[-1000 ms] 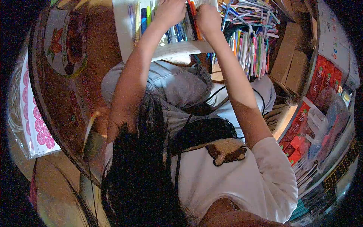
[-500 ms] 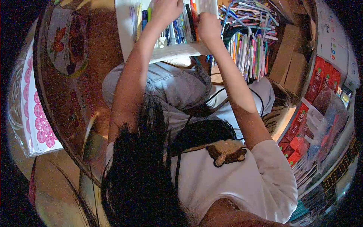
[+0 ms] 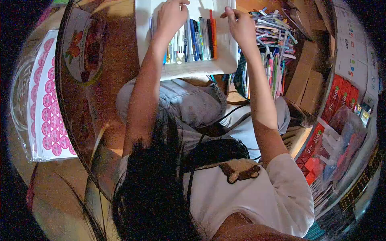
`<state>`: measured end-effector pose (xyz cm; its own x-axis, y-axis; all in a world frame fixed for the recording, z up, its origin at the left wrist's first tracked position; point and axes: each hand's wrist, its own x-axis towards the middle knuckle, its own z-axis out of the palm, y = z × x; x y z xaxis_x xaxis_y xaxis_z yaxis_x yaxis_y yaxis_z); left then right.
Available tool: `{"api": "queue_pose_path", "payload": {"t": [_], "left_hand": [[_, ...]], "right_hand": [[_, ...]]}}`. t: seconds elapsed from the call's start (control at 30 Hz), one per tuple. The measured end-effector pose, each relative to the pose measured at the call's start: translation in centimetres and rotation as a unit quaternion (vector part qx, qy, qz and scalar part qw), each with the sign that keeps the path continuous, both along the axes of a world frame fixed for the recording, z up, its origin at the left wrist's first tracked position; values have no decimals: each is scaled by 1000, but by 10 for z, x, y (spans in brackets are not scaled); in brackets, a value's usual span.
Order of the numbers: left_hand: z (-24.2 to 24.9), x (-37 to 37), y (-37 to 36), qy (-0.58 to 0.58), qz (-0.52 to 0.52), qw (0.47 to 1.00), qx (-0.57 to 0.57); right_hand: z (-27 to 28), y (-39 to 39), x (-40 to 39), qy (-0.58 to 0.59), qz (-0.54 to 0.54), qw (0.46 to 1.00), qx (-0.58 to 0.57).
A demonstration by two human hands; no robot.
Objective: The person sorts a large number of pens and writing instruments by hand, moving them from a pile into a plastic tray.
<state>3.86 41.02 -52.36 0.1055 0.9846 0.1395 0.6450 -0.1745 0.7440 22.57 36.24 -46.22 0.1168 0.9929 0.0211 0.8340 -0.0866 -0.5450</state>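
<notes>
Pens [image 3: 196, 42] look light, stiff, slick, best pinched mid-barrel; my right hand [image 3: 243, 31] spreads loosely near them; I cannot tell the grip of my left hand [image 3: 171, 18].

- A wooden surface [image 3: 122, 44] is seen at eleven o'clock.
- A fruit-printed carton [image 3: 80, 50] is placed at ten.
- Red boxes [image 3: 339, 94] are stacked at three, white boxes [image 3: 352, 50] at two.
- Warm light is cast in patches, the edges left dark.
</notes>
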Motion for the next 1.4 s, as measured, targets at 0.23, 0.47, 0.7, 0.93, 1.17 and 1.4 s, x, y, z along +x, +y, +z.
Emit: {"api": "queue_pose_path", "payload": {"t": [0.23,0.47,0.7,0.93,1.17,1.4], "left_hand": [[2,-5,9,-110,49,993,22],[9,-4,3,-101,31,994,38],[4,-2,4,-120,23,992,11],[-1,3,4,-146,-1,989,13],[-7,1,3,-136,-31,989,52],[-6,3,0,-140,-60,982,110]], "right_hand": [[-55,4,-2,-89,104,989,-58],[-55,-19,-15,-129,66,984,-103],[-80,-27,-4,-123,63,987,-77],[-55,-43,-9,-122,48,991,1],[26,-123,62,-141,-95,984,-57],[-10,-176,87,-314,-127,930,-145]]}}
